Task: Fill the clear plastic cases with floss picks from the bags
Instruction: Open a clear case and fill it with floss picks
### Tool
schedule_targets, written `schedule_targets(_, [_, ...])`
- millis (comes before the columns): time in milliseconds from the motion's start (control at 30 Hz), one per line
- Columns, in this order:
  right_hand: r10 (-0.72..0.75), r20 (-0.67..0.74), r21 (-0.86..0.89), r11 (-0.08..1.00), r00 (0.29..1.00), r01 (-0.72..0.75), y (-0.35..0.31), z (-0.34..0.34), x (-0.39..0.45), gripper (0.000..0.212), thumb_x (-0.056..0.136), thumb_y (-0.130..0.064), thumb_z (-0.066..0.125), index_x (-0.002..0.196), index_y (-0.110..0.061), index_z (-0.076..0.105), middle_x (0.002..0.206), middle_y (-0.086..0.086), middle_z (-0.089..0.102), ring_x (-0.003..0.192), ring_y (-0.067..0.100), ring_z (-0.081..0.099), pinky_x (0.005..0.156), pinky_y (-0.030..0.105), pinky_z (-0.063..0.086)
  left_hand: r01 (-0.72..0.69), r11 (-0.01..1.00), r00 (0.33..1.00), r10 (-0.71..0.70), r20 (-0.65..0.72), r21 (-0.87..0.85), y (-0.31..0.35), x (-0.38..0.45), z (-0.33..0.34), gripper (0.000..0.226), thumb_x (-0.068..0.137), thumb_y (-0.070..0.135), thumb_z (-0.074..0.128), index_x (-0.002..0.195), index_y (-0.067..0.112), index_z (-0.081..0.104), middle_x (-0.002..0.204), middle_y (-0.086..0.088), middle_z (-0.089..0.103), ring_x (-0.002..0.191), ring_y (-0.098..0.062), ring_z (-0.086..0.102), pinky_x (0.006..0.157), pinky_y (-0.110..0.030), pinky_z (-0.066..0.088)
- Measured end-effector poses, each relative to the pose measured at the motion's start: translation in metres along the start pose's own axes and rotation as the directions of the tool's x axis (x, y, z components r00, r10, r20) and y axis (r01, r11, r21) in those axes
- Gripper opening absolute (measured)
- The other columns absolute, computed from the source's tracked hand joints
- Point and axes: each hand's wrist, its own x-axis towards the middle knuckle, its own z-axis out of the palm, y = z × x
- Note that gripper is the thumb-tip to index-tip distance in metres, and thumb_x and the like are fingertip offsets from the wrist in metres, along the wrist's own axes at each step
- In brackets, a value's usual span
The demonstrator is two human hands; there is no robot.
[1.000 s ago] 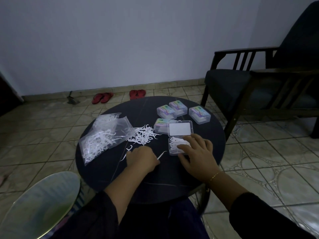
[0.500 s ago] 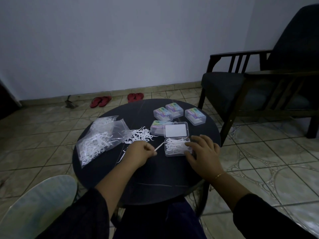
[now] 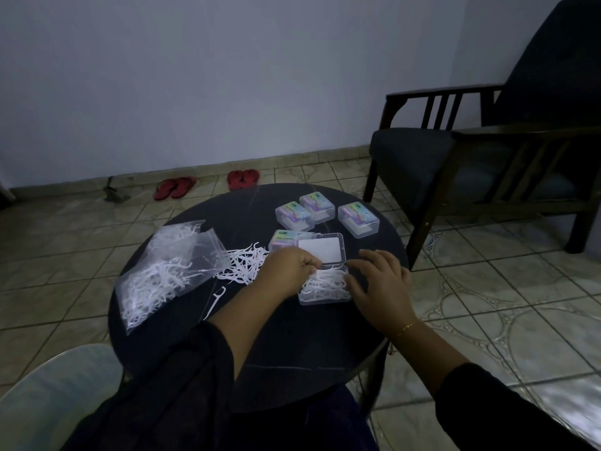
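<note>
Pinched in left hand [image 3: 290, 265]: floss picks [image 3: 325, 281], lowered into open case [image 3: 325, 296] near table [image 3: 292, 346] right edge; right hand [image 3: 379, 281] fingers spread, relaxed, steadying case. Picks judged light, springy, tangle-prone; best taken by handles.

Case labels [image 3: 294, 212] blurred; nothing legible.

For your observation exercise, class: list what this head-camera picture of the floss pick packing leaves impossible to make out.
- Head view: what the left hand fingers pinch over the open clear plastic case; curled fingers hide it.
- Print on the four closed clear cases with colourful labels: too small, too dim.
- Count of white floss picks in the clear plastic bags: tangled, blurred.
- Dark armchair: cut off by the right edge.
</note>
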Motion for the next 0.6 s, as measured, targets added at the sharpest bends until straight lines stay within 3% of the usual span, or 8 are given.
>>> schedule_targets(233, [-0.046, -0.011, -0.023, 0.999, 0.999, 0.046, -0.019, 0.001, 0.001, 0.035, 0.092, -0.041, 0.051, 0.125, -0.031, 0.057, 0.142, -0.008, 0.041, 0.137, 0.014, 0.018, 0.105, 0.038, 0.015, -0.091, 0.995, 0.982, 0.095, -0.161, 0.030, -0.032, -0.023, -0.006, 0.028, 0.093, 0.019, 0.058, 0.119, 0.023, 0.067, 0.125, 0.003, 0.063, 0.115, -0.015, 0.055, 0.098, -0.026, 0.041])
schedule_targets(367, [-0.136, -0.038, -0.069, 0.989, 0.990, 0.133, -0.046, 0.007, 0.000, 0.029, 0.090, -0.037, 0.056, 0.117, -0.029, 0.063, 0.137, -0.004, 0.047, 0.133, 0.019, 0.027, 0.100, 0.040, 0.019, 0.044, 0.998, 0.969, -0.030, -0.244, 0.053, -0.068, -0.054, -0.016, 0.027, 0.093, 0.026, 0.057, 0.118, 0.023, 0.067, 0.121, 0.005, 0.064, 0.111, -0.013, 0.056, 0.094, -0.026, 0.042])
schedule_targets(500, [-0.267, -0.001, -0.157, 0.952, 0.964, 0.264, -0.087, 0.021, 0.001, 0.021, 0.069, -0.032, 0.078, 0.088, -0.025, 0.074, 0.106, -0.001, 0.066, 0.105, 0.027, 0.056, 0.079, 0.045, 0.043, 0.188, 0.981, 0.923, -0.158, -0.350, 0.053, -0.106, -0.081, -0.024, 0.026, 0.088, 0.030, 0.062, 0.112, 0.025, 0.069, 0.112, 0.003, 0.064, 0.104, -0.017, 0.059, 0.089, -0.030, 0.047])
schedule_targets(600, [-0.312, 0.089, -0.271, 0.906, 0.946, 0.324, -0.113, 0.034, 0.003, 0.020, 0.066, -0.037, 0.078, 0.081, -0.024, 0.073, 0.096, -0.004, 0.065, 0.100, 0.022, 0.047, 0.075, 0.041, 0.042, 0.283, 0.958, 0.896, -0.246, -0.369, 0.050, -0.120, -0.095, -0.031, 0.030, 0.086, 0.036, 0.062, 0.113, 0.025, 0.067, 0.109, 0.000, 0.060, 0.099, -0.020, 0.059, 0.084, -0.032, 0.048])
